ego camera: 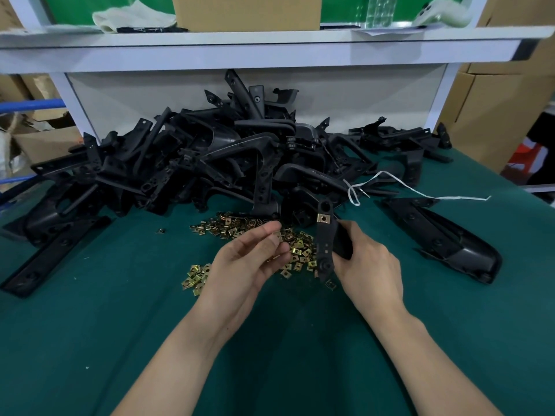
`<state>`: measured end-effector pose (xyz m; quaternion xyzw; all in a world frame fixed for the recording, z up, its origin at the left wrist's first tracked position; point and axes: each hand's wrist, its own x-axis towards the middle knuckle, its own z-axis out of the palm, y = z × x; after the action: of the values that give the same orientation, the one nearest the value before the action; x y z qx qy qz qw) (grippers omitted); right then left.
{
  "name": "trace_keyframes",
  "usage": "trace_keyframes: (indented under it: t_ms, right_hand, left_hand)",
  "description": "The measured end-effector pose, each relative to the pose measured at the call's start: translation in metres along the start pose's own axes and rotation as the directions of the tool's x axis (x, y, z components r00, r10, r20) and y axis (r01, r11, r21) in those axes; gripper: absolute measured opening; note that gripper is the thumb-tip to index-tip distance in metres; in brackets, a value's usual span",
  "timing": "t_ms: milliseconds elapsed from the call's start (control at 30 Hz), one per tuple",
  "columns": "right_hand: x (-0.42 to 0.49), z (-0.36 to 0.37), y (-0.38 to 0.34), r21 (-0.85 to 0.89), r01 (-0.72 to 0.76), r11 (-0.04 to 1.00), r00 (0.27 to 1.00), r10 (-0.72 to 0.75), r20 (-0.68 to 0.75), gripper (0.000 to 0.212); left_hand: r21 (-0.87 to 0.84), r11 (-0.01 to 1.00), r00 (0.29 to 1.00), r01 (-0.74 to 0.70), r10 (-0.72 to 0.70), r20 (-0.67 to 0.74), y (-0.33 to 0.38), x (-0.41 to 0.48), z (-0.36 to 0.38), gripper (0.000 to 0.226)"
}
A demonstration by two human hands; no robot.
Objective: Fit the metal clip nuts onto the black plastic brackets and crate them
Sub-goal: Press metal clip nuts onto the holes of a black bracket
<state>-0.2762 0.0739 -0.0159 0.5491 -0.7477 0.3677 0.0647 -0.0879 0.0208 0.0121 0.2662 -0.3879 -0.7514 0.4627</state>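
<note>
I see a table cover (120,325) of dark green cloth, matt and felt-like. The heap of brackets (210,151) on it is black plastic, mostly matt, with a dull sheen on the curved faces. The clip nuts (228,226) are thin metal with a yellow, brassy plating that glints. The single bracket (326,247) in the right hand (369,265) is smooth black plastic and carries one shiny fitted nut (323,218). The shelf (270,40) is smooth and white. The box (246,10) on it is matt brown cardboard, and the rag (132,18) beside it is pale and fuzzy.
</note>
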Motion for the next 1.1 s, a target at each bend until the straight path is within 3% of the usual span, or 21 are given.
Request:
trace_keyframes:
  t_ms: [267,433,533,600,667,733,900,1100]
  right_hand:
    - [0.001,0.000,0.000,0.004,-0.007,1.000,1.000,0.007,0.005,0.041]
    - [0.000,0.000,0.000,0.009,-0.013,1.000,1.000,0.013,0.011,0.042]
    - [0.000,0.000,0.000,0.012,-0.012,1.000,1.000,0.012,0.015,0.044]
    - [0.000,0.000,0.000,0.016,-0.021,1.000,1.000,0.020,0.020,0.043]
    - [0.000,0.000,0.000,0.018,-0.028,0.999,0.999,0.027,0.021,0.041]
    - [0.000,0.000,0.000,0.017,-0.020,1.000,1.000,0.020,0.016,0.041]
    - [0.000,0.000,0.000,0.027,-0.002,1.000,1.000,0.002,0.003,0.036]
    - [0.000,0.000,0.001,0.019,0.013,1.000,1.000,-0.013,0.000,0.035]
  left_hand:
    - [-0.190,0.971,0.990,0.143,-0.142,0.018,0.002,0.004,-0.005,0.021]
    - [-0.150,0.973,0.983,0.176,-0.182,-0.023,0.000,0.007,-0.010,0.022]
    - [-0.045,0.990,0.988,0.133,-0.136,-0.072,-0.002,0.007,-0.011,0.023]
    - [0.165,0.986,0.996,0.023,-0.008,-0.089,-0.003,0.004,-0.008,0.025]
    - [0.466,0.875,0.982,-0.135,0.180,-0.054,-0.005,0.000,-0.006,0.026]
    - [0.629,0.735,0.953,-0.253,0.303,0.029,-0.006,-0.003,-0.003,0.026]
    - [0.687,0.652,0.929,-0.321,0.359,0.093,-0.005,-0.007,0.000,0.029]
    - [0.649,0.692,0.936,-0.316,0.338,0.095,-0.005,-0.011,0.004,0.019]
